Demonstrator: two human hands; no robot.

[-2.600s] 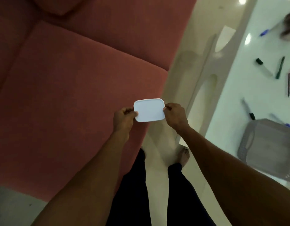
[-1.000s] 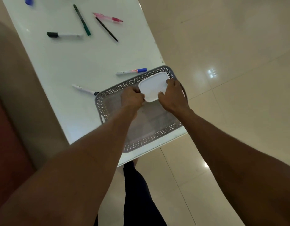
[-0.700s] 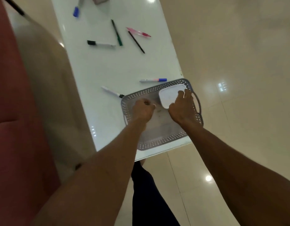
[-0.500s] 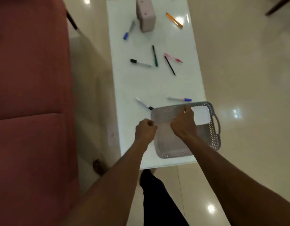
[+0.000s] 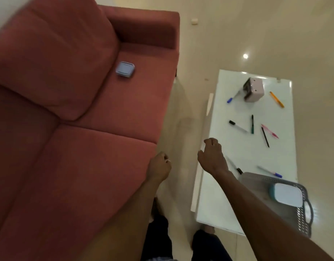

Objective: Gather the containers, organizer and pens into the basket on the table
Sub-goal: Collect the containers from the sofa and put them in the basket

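One container point(image 5: 288, 194) sits in the basket point(image 5: 301, 219) so far, lying flat toward the far right end by the handle, and that looks to be the only item gathered. The basket stands at the near end of the white bench point(image 5: 237, 194). A second container point(image 5: 125, 69), small and bluish-grey, lies on the red sofa point(image 5: 77, 157) at the back of the seat, well apart from the bench, so it calls for a separate trip. The organizer point(image 5: 254, 89), a pale boxy thing, stands at the far end of the bench with a blue-capped pen point(image 5: 233, 97) just beside it and an orange pen point(image 5: 277, 99) on its other side. Mid-bench lie a black-capped marker point(image 5: 237, 126), a green pen point(image 5: 252, 124), a thin black pen point(image 5: 265, 137) and a pink pen point(image 5: 269, 130); nearer the basket are another marker point(image 5: 234, 165) and a blue-tipped pen point(image 5: 269, 171), both outside it (eight pens by my count, though the blur may hide one). Both grips carry nothing: the left hand point(image 5: 159, 169) hangs over the sofa edge with fingers loosely curled, and the right hand point(image 5: 212, 157) hovers at the near side of the bench, fingers loosely bent and empty. I judge the task to be at an early stage, with one container, the organizer and all the pens left.
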